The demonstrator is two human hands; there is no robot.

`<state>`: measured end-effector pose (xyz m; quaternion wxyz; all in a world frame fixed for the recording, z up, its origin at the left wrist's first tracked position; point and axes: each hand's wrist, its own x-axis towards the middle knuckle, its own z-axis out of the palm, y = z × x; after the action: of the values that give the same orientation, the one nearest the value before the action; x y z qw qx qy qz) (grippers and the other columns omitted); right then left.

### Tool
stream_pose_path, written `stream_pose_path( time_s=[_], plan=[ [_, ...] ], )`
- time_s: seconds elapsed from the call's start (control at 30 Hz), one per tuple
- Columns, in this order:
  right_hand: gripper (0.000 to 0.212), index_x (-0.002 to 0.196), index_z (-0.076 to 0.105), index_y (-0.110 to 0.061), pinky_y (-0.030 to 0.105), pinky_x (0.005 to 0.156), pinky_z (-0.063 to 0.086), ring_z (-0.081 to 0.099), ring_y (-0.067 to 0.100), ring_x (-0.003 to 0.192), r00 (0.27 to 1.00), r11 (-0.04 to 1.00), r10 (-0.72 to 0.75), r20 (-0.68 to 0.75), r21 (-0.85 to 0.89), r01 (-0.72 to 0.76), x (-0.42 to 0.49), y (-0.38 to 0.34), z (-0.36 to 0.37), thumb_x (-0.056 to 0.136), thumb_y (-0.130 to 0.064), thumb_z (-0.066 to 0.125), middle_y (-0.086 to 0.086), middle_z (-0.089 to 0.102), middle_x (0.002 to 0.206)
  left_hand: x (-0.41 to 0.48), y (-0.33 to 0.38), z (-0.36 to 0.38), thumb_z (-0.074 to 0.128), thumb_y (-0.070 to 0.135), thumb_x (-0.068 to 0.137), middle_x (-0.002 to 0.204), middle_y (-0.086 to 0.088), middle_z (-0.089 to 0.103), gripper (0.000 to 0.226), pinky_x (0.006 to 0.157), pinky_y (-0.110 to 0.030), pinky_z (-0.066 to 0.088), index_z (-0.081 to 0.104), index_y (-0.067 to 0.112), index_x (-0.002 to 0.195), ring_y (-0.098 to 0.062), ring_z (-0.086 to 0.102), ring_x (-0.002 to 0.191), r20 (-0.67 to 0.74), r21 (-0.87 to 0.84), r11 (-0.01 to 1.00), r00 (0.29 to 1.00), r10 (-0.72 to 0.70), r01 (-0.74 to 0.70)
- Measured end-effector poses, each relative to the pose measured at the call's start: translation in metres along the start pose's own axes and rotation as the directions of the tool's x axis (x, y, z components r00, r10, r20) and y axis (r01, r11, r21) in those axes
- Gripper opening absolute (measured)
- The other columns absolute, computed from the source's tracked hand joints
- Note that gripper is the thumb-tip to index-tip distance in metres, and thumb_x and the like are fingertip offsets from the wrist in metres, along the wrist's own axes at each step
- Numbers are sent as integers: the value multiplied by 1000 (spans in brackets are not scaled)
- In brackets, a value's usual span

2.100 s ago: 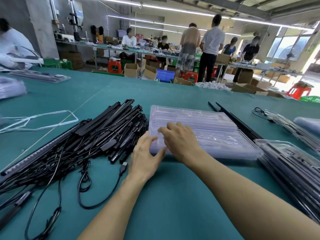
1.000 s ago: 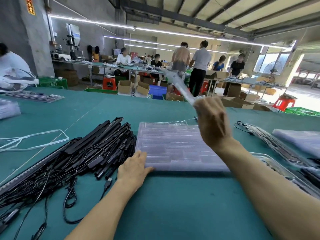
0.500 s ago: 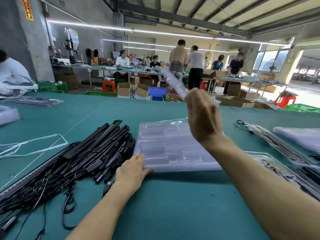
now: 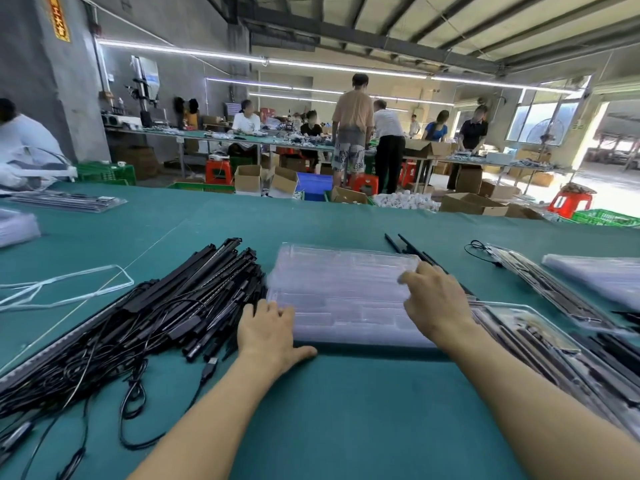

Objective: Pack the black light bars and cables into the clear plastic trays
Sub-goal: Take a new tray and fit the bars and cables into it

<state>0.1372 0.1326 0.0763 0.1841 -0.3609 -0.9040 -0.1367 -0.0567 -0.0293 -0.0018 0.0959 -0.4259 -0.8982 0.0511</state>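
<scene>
Clear plastic trays (image 4: 346, 292) are stacked, apparently empty, mid-counter (image 4: 346, 410). A large heap of black light bars (image 4: 194, 292) and cables (image 4: 104, 368) is left unpacked at the stack's 9 o'clock; a few filled trays (image 4: 540, 337) are seen at 3 o'clock. The left hand (image 4: 266, 327) is rested on the stack's 7 o'clock corner, fingers straight. The fingers of the right hand (image 4: 436, 299) are curled at the stack's right edge; a grip cannot be confirmed.

At ten o'clock, a yellow sign (image 4: 58, 18) on the grey pillar (image 4: 74, 98) carries red Chinese characters. The lower three look like 工大吉, and the top one is cut off. Other print is too small to read.
</scene>
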Motion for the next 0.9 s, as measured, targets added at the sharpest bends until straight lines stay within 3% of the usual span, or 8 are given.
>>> stream_pose_path(
  time_s=[0.07, 0.17, 0.27, 0.33, 0.4, 0.5, 0.77, 0.9],
  plan=[
    [39, 124, 57, -26, 34, 91, 40, 48, 25, 113, 991, 992, 81, 107, -102, -70, -9, 12, 13, 87, -16, 54, 1, 51, 121, 1, 10, -3, 36, 91, 75, 145, -10, 45, 103, 115, -47, 20, 30, 18, 148, -31, 35, 137, 43, 51, 999, 999, -12, 10],
    [33, 121, 56, -28, 35, 94, 40, 48, 25, 114, 962, 968, 217, 168, -165, -190, -18, 28, 32, 90, -17, 49, 1, 49, 124, 6, 21, -9, 50, 82, 79, 144, -11, 46, 93, 112, -45, 25, 30, 21, 147, -32, 37, 136, 70, -8, 999, 997, -42, 43],
    [32, 126, 54, -28, 39, 93, 45, 53, 31, 115, 932, 952, 307, 192, -44, -304, -17, 42, 42, 97, -20, 44, 6, 53, 127, 7, 38, -13, 68, 40, 88, 145, -4, 46, 66, 102, -47, 36, 31, 36, 142, -30, 43, 131, -36, -79, 986, 989, 143, -146],
    [28, 124, 56, -29, 40, 88, 49, 56, 33, 112, 927, 943, 321, 194, 26, -332, -15, 45, 44, 100, -24, 43, 7, 58, 125, 2, 55, -12, 59, 14, 91, 157, -3, 27, 82, 103, -60, 34, 12, 49, 148, -36, 32, 140, -13, -113, 953, 959, 283, -283],
    [23, 114, 62, -28, 39, 81, 52, 59, 32, 104, 937, 944, 321, 136, 35, -328, -13, 47, 47, 100, -22, 44, 6, 66, 114, -1, 66, -7, 49, 26, 97, 164, -1, 13, 77, 101, -70, 25, -1, 57, 147, -42, 21, 144, 16, -120, 946, 952, 306, -302],
    [26, 107, 66, -28, 36, 69, 54, 59, 33, 91, 942, 942, 333, 27, 25, -334, -11, 49, 49, 101, -16, 44, 6, 70, 99, 3, 69, -3, 34, 56, 101, 163, 2, 19, 54, 100, -66, 26, 7, 56, 147, -39, 26, 143, -22, -168, 945, 960, 279, -279],
    [27, 110, 71, -11, 41, 73, 50, 59, 39, 86, 922, 932, 341, -182, 193, -306, 19, 55, 36, 102, -11, 45, 19, 69, 92, 10, 68, -9, 46, 31, 104, 132, 3, 48, 48, 78, -43, 34, 25, 51, 143, -31, 56, 113, -89, -174, 948, 963, 254, -266],
    [31, 108, 71, -7, 40, 64, 46, 56, 36, 71, 822, 862, 473, -316, 357, -359, 32, 87, 5, 103, -21, 44, 28, 66, 83, 12, 69, -3, 52, 31, 101, 125, 4, 49, 55, 76, -41, 39, 24, 53, 143, -29, 58, 106, -100, -171, 948, 962, 255, -269]
  ],
)
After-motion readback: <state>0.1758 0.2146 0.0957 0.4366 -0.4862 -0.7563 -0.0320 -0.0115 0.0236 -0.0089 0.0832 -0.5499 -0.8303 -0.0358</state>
